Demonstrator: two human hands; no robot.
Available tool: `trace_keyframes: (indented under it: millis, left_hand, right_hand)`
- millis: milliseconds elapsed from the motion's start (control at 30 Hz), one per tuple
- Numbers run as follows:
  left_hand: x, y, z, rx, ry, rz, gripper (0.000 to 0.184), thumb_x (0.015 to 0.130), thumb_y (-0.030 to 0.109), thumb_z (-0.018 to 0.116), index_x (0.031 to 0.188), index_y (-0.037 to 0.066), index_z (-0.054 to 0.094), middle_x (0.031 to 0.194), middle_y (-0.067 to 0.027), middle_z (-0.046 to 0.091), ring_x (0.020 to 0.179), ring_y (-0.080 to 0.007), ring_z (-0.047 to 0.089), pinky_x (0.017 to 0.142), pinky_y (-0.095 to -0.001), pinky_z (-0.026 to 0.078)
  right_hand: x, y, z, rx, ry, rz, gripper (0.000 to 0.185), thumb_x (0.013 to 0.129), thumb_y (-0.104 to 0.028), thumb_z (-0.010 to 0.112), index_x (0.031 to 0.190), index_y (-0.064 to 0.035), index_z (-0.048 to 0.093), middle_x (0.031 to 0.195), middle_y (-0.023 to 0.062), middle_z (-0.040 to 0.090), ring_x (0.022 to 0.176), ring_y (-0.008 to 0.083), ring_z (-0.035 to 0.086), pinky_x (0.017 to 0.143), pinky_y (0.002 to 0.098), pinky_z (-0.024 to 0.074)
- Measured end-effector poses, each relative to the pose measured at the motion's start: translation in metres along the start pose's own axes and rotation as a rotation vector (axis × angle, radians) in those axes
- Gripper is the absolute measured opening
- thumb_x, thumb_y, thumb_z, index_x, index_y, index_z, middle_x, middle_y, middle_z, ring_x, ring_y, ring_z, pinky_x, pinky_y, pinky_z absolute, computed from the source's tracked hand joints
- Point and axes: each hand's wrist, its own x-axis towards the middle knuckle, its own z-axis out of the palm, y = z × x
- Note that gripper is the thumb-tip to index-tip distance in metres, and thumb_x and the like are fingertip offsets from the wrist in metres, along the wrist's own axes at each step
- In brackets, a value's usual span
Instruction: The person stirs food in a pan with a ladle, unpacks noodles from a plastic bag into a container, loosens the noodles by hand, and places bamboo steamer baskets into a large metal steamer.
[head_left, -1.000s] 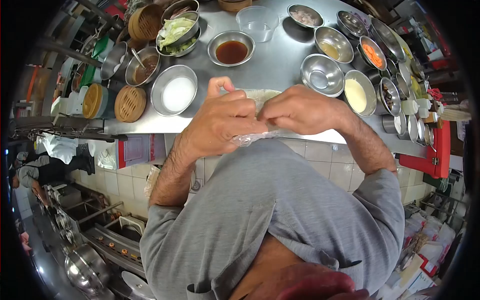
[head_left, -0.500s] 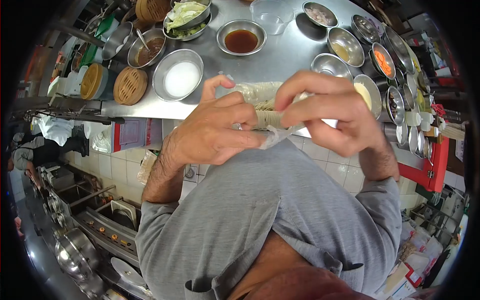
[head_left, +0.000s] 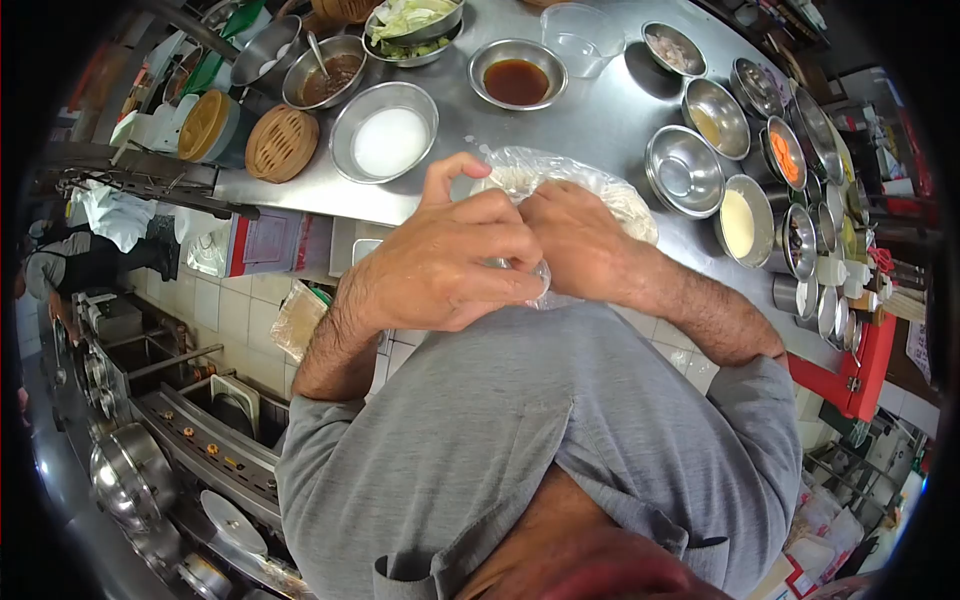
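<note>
A clear plastic bag (head_left: 628, 205) with pale, noodle-like strands inside lies at the table's front edge, close to my body. My left hand (head_left: 450, 255) is curled round the near left part of the bag, its index finger raised and bent. Against it, my right hand (head_left: 575, 235) reaches over the bag with its fingers down at the plastic; its fingertips are mostly hidden. Beyond my hands stand a bowl of white powder or liquid (head_left: 390, 142) and a bowl of brown sauce (head_left: 516, 82).
The steel table (head_left: 450, 185) holds steamer baskets (head_left: 283, 144) at the left and a clear tub (head_left: 582, 40) at the back. Stacked bowls (head_left: 685, 172), a yellow-liquid bowl (head_left: 738, 224) and sliced carrots (head_left: 786, 156) stand right. Another person (head_left: 70, 265) is at far left.
My right hand, raised and spread half a second ago, has come down onto the bag beside my left hand. The view has shifted, so the bowls sit further right.
</note>
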Motion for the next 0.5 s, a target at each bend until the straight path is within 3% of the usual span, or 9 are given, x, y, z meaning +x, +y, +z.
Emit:
trace_keyframes:
  millis: [167,233,267,367,400,500]
  left_hand:
    - [-0.009,-0.001,-0.005,-0.004,-0.037,-0.050,0.015,0.061,0.017,0.076,0.072,0.018,0.066,0.071,0.0065,0.050,0.073,-0.0118,0.050,0.093,-0.0445,0.025]
    - [-0.010,-0.004,-0.005,0.011,-0.041,-0.076,0.015,0.062,0.018,0.076,0.072,0.017,0.065,0.071,0.0062,0.049,0.072,-0.0120,0.050,0.093,-0.0444,0.025]
    - [-0.010,-0.006,-0.003,0.035,-0.035,-0.090,0.015,0.064,0.020,0.076,0.072,0.016,0.064,0.071,0.0057,0.048,0.072,-0.0127,0.049,0.092,-0.0444,0.025]
    - [-0.011,-0.012,0.002,0.039,-0.021,-0.124,0.016,0.066,0.022,0.075,0.072,0.015,0.063,0.072,0.0046,0.048,0.071,-0.0139,0.049,0.092,-0.0444,0.025]
    - [-0.011,-0.014,0.003,0.023,-0.017,-0.149,0.016,0.067,0.023,0.075,0.072,0.014,0.063,0.072,0.0039,0.048,0.071,-0.0144,0.049,0.092,-0.0444,0.024]
    - [-0.007,-0.016,0.007,-0.062,-0.015,-0.116,0.017,0.068,0.023,0.075,0.072,0.012,0.062,0.073,0.0024,0.049,0.071,-0.0148,0.049,0.092,-0.0433,0.027]
  right_hand:
    - [0.000,0.007,-0.010,0.119,-0.054,0.097,0.032,0.067,-0.005,0.063,0.098,-0.0017,0.062,0.091,0.0135,0.061,0.087,0.0297,0.059,0.074,0.0412,0.0481]
    - [-0.010,0.008,-0.028,0.175,0.071,0.098,0.033,0.066,-0.005,0.065,0.098,0.0001,0.061,0.087,0.0153,0.060,0.084,0.0323,0.059,0.072,0.0416,0.0478]
    - [-0.014,0.012,-0.032,0.111,0.258,-0.040,0.036,0.064,-0.006,0.069,0.099,0.0008,0.060,0.084,0.0151,0.059,0.081,0.0321,0.059,0.066,0.0407,0.0477]
    - [-0.030,0.009,-0.066,0.198,0.231,0.103,0.042,0.067,-0.007,0.071,0.106,0.0000,0.059,0.090,0.0154,0.061,0.082,0.0284,0.061,0.071,0.0350,0.0486]
    - [-0.031,0.012,-0.063,0.173,0.340,0.072,0.042,0.065,-0.009,0.072,0.103,0.0009,0.059,0.084,0.0130,0.057,0.076,0.0285,0.058,0.063,0.0357,0.0470]
    - [-0.028,0.013,-0.048,0.270,0.350,0.197,0.039,0.066,-0.007,0.072,0.102,0.0008,0.060,0.086,0.0124,0.057,0.075,0.0263,0.057,0.064,0.0342,0.0474]
